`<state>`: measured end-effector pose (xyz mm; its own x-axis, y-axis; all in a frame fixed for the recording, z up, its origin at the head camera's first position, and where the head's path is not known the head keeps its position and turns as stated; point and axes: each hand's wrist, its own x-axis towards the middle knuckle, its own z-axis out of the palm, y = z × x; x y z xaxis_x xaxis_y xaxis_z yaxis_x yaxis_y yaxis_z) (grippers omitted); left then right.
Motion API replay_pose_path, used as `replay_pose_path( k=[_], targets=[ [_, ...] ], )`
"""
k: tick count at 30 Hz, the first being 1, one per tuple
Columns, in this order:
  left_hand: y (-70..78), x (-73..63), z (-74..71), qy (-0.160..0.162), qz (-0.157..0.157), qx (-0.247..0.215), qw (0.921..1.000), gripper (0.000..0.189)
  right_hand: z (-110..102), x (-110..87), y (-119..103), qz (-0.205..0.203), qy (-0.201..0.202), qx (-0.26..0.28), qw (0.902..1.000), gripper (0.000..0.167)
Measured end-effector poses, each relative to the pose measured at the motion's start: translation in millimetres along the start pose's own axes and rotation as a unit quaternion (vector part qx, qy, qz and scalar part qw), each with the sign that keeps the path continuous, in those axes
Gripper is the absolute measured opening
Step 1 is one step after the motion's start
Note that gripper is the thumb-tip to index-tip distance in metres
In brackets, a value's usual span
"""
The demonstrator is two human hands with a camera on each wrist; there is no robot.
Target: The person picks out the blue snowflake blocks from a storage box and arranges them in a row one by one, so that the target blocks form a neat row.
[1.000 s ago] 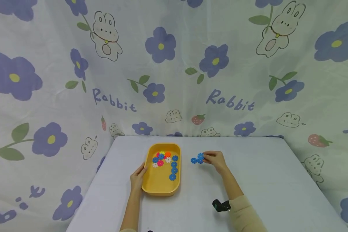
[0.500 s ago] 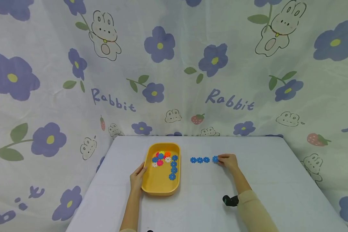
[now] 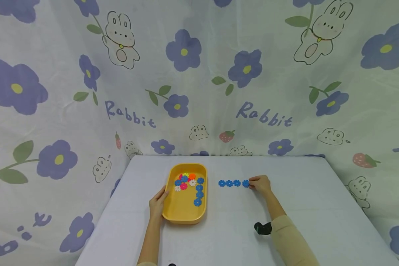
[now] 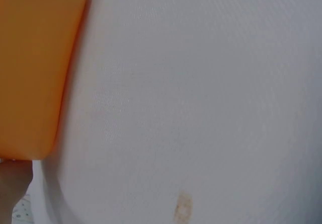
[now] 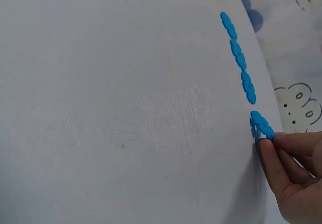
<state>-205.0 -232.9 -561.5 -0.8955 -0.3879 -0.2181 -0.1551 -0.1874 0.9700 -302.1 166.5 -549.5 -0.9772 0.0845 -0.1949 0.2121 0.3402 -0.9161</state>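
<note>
In the head view, my right hand (image 3: 260, 184) pinches a blue snowflake disc (image 3: 245, 183) between thumb and fingers. The disc is at the right end of a row of three blue snowflake discs (image 3: 229, 183), with a small gap between. Seen from the right wrist, the pinched disc (image 5: 259, 125) tilts up from the white table, while the row (image 5: 238, 55) lies flat. My left hand (image 3: 157, 203) grips the left rim of a yellow tray (image 3: 181, 217). The left wrist view shows only the tray's side (image 4: 35, 73) and part of that hand (image 4: 14, 181).
Inside the tray, several blue discs (image 3: 199, 194) lie along the right wall. A mixed cluster of pink, white, orange, yellow and blue discs (image 3: 184, 186) sits toward its far end. The patterned cloth (image 3: 216, 133) hangs behind the table's back edge. A black wrist device (image 3: 262, 228) is under my right forearm.
My right hand has moved right with its disc, from over the row to the row's right end, then slightly back toward it. The left hand and tray have stayed put.
</note>
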Motion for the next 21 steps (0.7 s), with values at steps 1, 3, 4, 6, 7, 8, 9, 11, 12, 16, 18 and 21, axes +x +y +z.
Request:
replay_pose_path(
  k=[1, 3, 4, 6, 7, 8, 9, 11, 12, 16, 18, 21],
  targets=[
    [0.2, -0.1, 0.1, 0.001, 0.001, 0.000, 1.0000, 0.051, -0.2, 0.1, 0.0, 0.000, -0.001, -0.002, 1.0000, 0.022],
    [0.4, -0.1, 0.2, 0.004, 0.002, 0.002, 1.0000, 0.049, -0.7, 0.4, 0.2, 0.000, -0.004, 0.000, 1.0000, 0.022],
    [0.6, -0.1, 0.4, 0.005, 0.003, 0.003, 1.0000, 0.048, -1.0, 0.3, 0.1, 0.003, -0.006, 0.002, 1.0000, 0.023],
    [0.9, -0.1, 0.8, 0.008, 0.005, 0.004, 0.9999, 0.047, -1.3, 0.1, -0.2, 0.004, -0.011, 0.008, 0.9999, 0.023],
    [1.0, -0.1, 0.8, 0.008, 0.006, 0.006, 0.9999, 0.047, -1.2, -0.1, -0.4, 0.005, -0.015, 0.011, 0.9998, 0.024],
    [1.0, -0.2, 0.8, 0.008, 0.008, 0.007, 0.9999, 0.047, -1.1, -0.4, -0.7, 0.006, -0.018, 0.014, 0.9997, 0.025],
    [1.1, -0.3, 0.8, 0.009, 0.009, 0.007, 0.9999, 0.046, -1.0, -0.6, -1.0, 0.007, -0.020, 0.016, 0.9997, 0.025],
    [1.2, -0.2, 1.1, 0.007, 0.010, 0.008, 0.9999, 0.047, -1.2, -1.1, -0.7, 0.006, -0.024, 0.019, 0.9995, 0.025],
    [1.3, -0.3, 1.3, 0.005, 0.011, 0.007, 0.9999, 0.047, -1.2, -1.0, -0.4, 0.008, -0.023, 0.019, 0.9995, 0.026],
    [1.6, -1.2, 1.3, 0.007, 0.010, 0.009, 0.9999, 0.047, -1.3, -0.3, 0.5, 0.004, -0.021, 0.023, 0.9995, 0.026],
    [1.7, -1.8, 1.1, 0.008, 0.010, 0.010, 0.9999, 0.047, -1.2, 0.5, 0.8, 0.006, -0.019, 0.029, 0.9994, 0.027],
    [1.8, -1.9, 1.1, 0.005, 0.012, 0.005, 0.9999, 0.048, -1.4, 1.5, 1.7, 0.008, -0.021, 0.039, 0.9990, 0.028]
  ],
)
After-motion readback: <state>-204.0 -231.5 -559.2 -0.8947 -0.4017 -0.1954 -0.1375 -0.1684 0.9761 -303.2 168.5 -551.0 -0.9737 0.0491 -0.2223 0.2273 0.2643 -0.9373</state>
